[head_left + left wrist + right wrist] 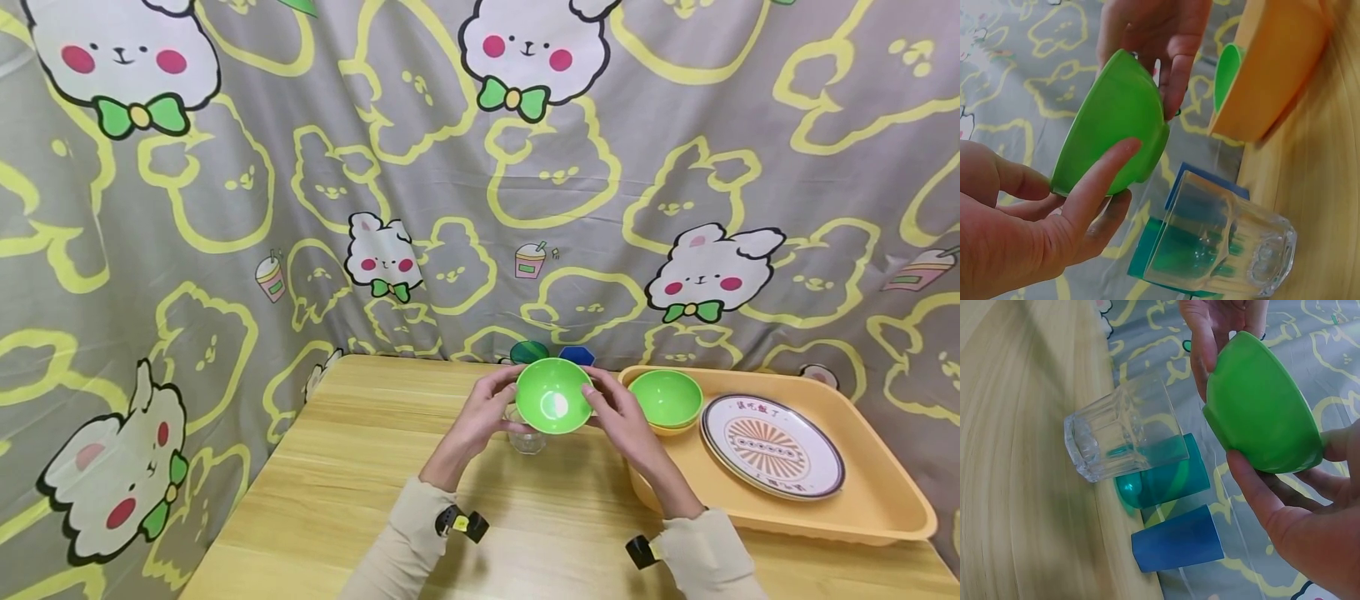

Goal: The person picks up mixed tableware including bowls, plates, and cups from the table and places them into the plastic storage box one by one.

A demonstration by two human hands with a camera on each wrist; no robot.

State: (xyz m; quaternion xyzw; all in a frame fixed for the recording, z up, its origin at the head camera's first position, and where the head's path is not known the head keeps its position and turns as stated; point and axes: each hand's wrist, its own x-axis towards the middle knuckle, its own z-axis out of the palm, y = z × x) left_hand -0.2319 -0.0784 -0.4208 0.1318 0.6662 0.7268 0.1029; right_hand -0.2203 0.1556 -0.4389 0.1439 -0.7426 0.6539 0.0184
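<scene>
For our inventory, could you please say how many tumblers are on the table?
3: a clear tumbler near the held green bowl, a teal tumbler behind the clear one, and a blue tumbler beside the teal one. More could be hidden.

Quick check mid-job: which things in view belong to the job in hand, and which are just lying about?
Part of the job:
held green bowl
left hand and right hand, both gripping it

Probably just lying about, untouched:
clear glass
teal cup
blue cup
orange tray with second green bowl and plates
</scene>
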